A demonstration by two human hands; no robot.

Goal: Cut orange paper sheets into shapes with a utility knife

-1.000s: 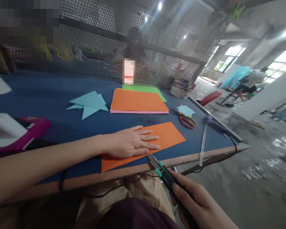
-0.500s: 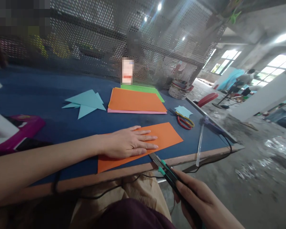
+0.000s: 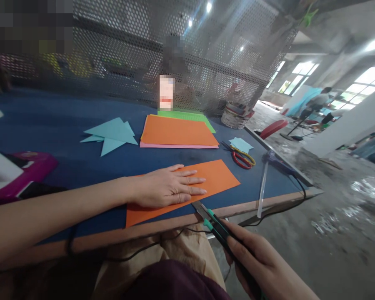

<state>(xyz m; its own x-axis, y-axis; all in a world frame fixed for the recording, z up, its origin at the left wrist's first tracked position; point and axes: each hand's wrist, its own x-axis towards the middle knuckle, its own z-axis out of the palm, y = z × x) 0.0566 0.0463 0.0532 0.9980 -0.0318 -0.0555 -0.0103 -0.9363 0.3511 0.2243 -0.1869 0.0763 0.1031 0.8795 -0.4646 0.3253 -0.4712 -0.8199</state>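
Flat on an orange sheet of paper (image 3: 220, 177) lies my left hand (image 3: 164, 187), its fingers stretched out. The sheet appears folded and sits at an angle near the table's front edge. My right hand (image 3: 248, 246) is wrapped around a black and green utility knife (image 3: 218, 229). The knife's blade is out, and its tip meets the sheet's near edge, just below my left fingers. Behind the sheet is a stack of coloured paper (image 3: 178, 131) with orange on top. Scissors (image 3: 241, 158) with red and yellow handles rest to the right.
Blue folded paper pieces (image 3: 112, 133) lie at the left, and a blue paper star (image 3: 241, 144) beside the scissors. A glue gun (image 3: 268, 158) with a clear stick is at the right edge. A woven basket (image 3: 236, 116) stands near the perforated screen (image 3: 206, 71). A purple object (image 3: 37, 168) sits far left.
The knife and my right hand have shifted slightly left along the sheet's near edge. My left hand stays pressed on the orange paper.
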